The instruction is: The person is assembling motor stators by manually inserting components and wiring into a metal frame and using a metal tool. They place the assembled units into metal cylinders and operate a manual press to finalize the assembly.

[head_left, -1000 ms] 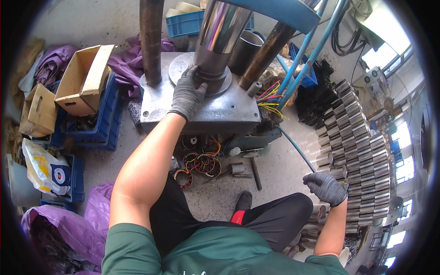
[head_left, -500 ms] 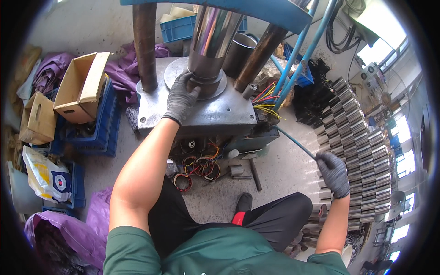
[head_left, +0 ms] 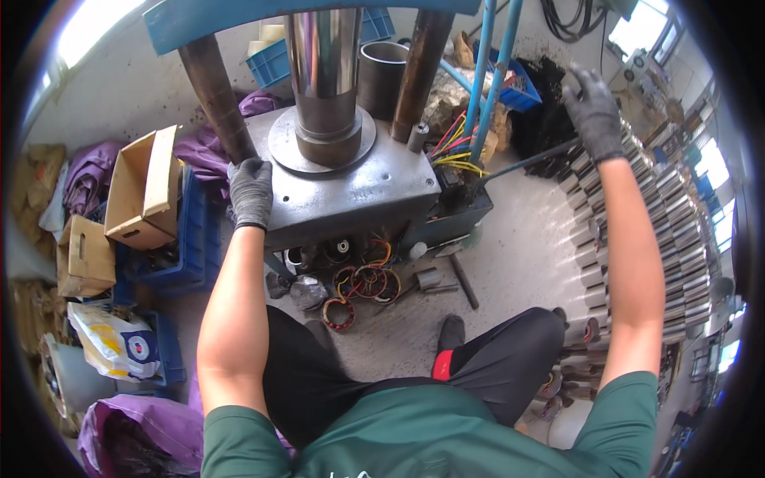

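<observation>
The left hand (head_left: 253, 191) is resting curled fingers on the steel table's (head_left: 319, 197) corner; the polished cylinder (head_left: 323, 56) is standing beyond them, rightward. The right hand's (head_left: 594, 115) fingers are hanging half open, the lever (head_left: 530, 162) ending just below; I cannot tell whether either is gripping.

Smooth, glossy metal cylinder (head_left: 323, 60)

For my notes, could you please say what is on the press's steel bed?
A round plate under a metal cylinder, an open tube behind, two columns, a small post and the left hand. The bed beneath the plate is covered.
</observation>
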A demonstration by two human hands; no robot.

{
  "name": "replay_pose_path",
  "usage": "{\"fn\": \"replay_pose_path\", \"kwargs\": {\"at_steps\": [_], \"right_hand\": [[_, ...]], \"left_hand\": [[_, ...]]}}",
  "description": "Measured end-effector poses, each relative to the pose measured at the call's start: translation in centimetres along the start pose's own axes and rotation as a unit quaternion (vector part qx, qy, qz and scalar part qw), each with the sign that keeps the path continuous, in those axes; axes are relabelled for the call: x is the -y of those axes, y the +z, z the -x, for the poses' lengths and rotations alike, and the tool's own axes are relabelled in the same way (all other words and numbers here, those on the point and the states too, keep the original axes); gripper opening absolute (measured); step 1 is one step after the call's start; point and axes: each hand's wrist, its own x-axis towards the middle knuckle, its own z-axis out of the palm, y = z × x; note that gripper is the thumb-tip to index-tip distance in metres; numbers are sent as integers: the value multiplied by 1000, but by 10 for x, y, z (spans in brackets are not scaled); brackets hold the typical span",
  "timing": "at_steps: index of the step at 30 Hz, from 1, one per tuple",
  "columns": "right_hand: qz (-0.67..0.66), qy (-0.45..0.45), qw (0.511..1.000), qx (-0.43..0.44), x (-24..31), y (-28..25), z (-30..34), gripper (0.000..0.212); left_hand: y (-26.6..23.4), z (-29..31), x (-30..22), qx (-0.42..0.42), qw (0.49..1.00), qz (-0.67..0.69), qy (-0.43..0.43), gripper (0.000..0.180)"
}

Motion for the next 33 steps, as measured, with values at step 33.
{"fn": "replay_pose_path", "kwargs": {"at_steps": [33], "right_hand": [[-35,125,975,180,-24,5,-25,55]], "left_hand": [[-5,33,-47,191,949,-230,101,34]]}}
